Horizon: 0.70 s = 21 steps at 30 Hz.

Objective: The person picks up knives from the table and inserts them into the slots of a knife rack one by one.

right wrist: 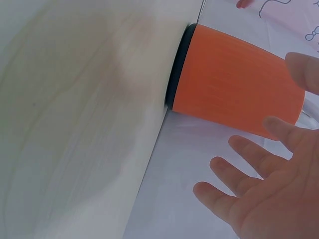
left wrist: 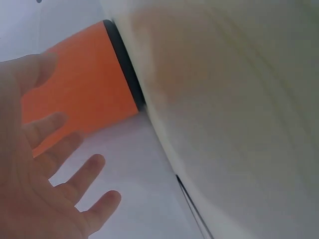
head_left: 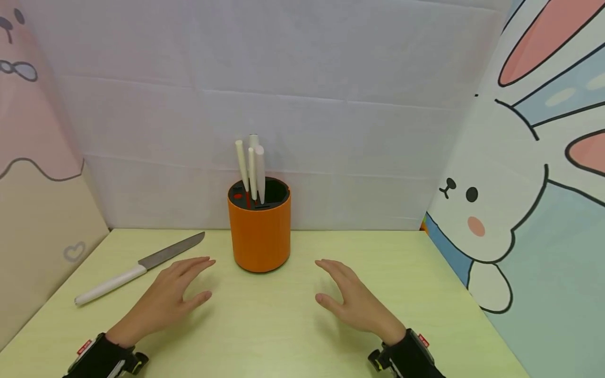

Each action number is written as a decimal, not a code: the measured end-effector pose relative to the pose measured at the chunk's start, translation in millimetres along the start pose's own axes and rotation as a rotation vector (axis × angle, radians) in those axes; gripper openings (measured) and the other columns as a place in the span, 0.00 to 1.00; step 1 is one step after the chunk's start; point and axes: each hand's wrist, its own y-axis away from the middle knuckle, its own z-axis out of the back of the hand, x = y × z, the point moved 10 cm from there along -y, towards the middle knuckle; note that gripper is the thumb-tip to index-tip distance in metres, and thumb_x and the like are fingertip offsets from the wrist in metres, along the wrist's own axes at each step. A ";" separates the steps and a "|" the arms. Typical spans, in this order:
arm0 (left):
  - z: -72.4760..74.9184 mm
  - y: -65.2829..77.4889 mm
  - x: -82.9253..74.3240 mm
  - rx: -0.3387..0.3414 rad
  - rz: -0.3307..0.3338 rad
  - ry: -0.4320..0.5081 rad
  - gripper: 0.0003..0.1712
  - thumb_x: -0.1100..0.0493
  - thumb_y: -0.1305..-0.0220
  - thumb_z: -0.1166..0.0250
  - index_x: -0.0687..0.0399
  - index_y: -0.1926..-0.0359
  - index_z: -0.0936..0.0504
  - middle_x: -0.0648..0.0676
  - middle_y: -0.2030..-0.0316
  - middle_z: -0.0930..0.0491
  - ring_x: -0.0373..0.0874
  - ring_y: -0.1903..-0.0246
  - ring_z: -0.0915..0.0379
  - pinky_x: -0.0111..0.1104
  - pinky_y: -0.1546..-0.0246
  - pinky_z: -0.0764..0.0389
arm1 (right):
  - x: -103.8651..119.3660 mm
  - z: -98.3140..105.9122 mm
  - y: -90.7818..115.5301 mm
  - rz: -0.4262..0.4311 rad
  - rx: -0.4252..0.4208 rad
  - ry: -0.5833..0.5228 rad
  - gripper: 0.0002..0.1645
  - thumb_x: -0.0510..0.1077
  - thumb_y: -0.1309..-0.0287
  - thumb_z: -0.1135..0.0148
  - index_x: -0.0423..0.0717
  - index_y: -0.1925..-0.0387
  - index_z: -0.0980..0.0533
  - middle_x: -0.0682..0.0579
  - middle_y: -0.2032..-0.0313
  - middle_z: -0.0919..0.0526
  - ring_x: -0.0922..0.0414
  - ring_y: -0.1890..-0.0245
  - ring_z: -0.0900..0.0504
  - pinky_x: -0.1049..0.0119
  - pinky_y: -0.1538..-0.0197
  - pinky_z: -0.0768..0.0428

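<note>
An orange cylindrical knife block (head_left: 259, 239) with a black top stands upright at the back of the table. Several white-handled knives (head_left: 252, 170) rise from its slots. To its left lies a kitchen knife (head_left: 137, 269) with a white handle and a grey blade, its tip pointing to the back right. My left hand (head_left: 165, 297) hovers over the table just right of that knife, fingers spread and holding nothing. On the other side, my right hand (head_left: 357, 300) is held palm inward, fingers loosely extended, also holding nothing. Both wrist views show the orange block (right wrist: 234, 82) beyond the fingers.
The pale wooden table (head_left: 264, 336) runs back to a white cloth backdrop (head_left: 331, 131). Cartoon-printed panels flank it, a pink and cream one (head_left: 42, 226) on the left and a rabbit one (head_left: 491, 210) on the right. Black camera bands (head_left: 106, 359) sit on both wrists.
</note>
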 end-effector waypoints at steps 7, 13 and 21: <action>15.7 14.8 36.1 -0.015 0.054 -0.041 0.40 0.54 0.41 0.19 0.52 0.29 0.23 0.57 0.37 0.20 0.62 0.40 0.23 0.60 0.47 0.22 | -1.3 -0.1 -0.1 -0.006 0.004 0.004 0.40 0.56 0.25 0.36 0.52 0.20 0.36 0.47 0.23 0.33 0.43 0.23 0.34 0.37 0.26 0.30; 28.7 29.2 69.6 -0.008 0.099 -0.077 0.40 0.53 0.41 0.19 0.51 0.30 0.23 0.61 0.40 0.19 0.66 0.44 0.23 0.64 0.52 0.23 | -0.1 0.0 -0.9 -0.007 0.006 -0.004 0.39 0.55 0.25 0.36 0.51 0.20 0.36 0.47 0.23 0.32 0.43 0.23 0.34 0.37 0.26 0.30; 42.2 50.4 110.3 0.040 0.184 -0.142 0.36 0.53 0.40 0.20 0.57 0.34 0.23 0.64 0.42 0.19 0.68 0.49 0.22 0.66 0.60 0.23 | 1.7 0.6 -1.3 -0.006 0.005 -0.003 0.40 0.54 0.25 0.35 0.49 0.20 0.36 0.46 0.24 0.32 0.42 0.24 0.34 0.37 0.26 0.30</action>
